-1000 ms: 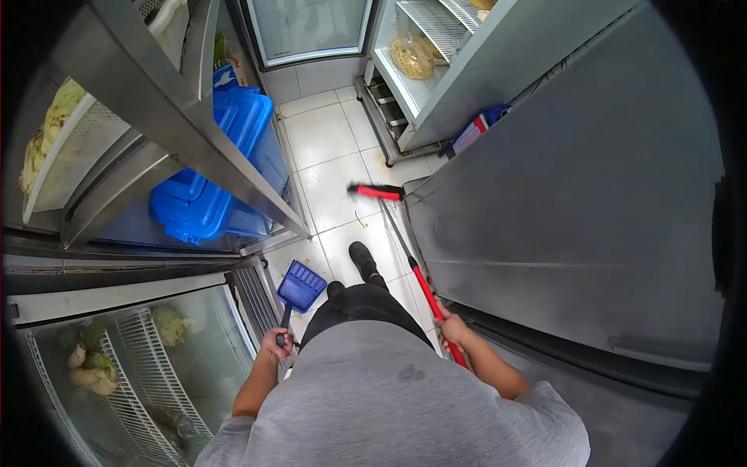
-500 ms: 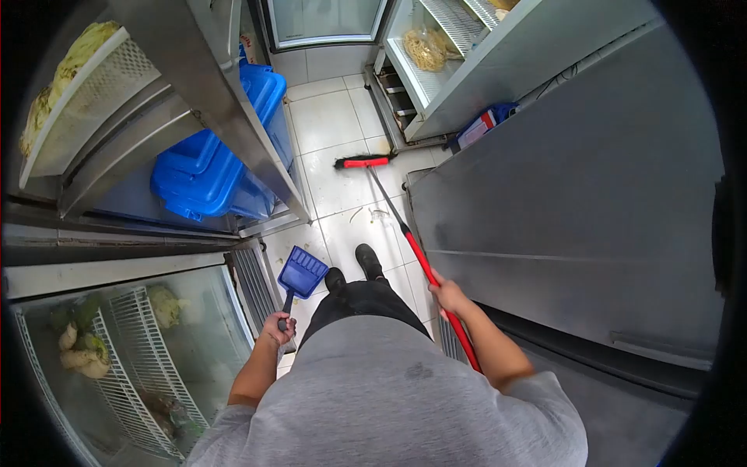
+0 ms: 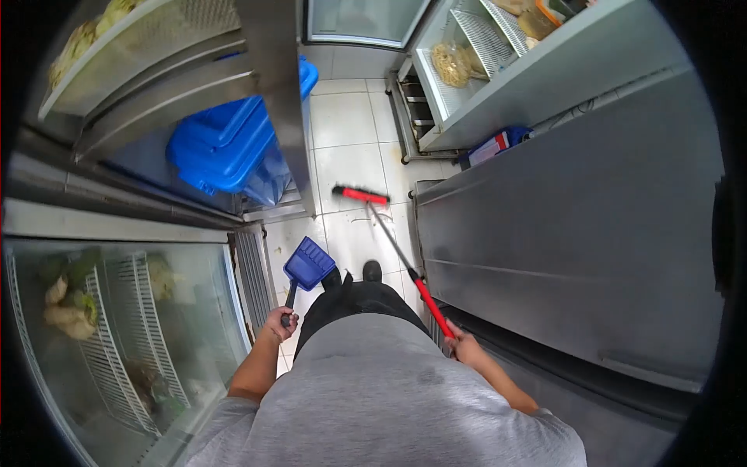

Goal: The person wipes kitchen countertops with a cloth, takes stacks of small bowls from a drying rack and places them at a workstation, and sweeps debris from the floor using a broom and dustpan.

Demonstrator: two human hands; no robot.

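My left hand (image 3: 281, 323) is closed round the dark handle of a blue dustpan (image 3: 310, 264), whose pan hangs over the floor beside my left shoe. My right hand (image 3: 462, 344) grips the red part of a broom's pole (image 3: 431, 303). The pole slants forward to the red and black broom head (image 3: 361, 194), which lies across the white tiles ahead of my feet. Thin bits of debris (image 3: 360, 219) show on the floor just on my side of the broom head.
Blue lidded bins (image 3: 226, 144) sit under a steel rack at the left. A glass-door fridge (image 3: 117, 327) holds vegetables at the lower left. A large grey steel door (image 3: 568, 226) bounds the right. Beyond it stands an open fridge (image 3: 482, 54) with shelves.
The broom head went forward, then came back towards my feet. My right hand has moved back with the pole. The dustpan has shifted slightly right and forward, and the view has shifted.
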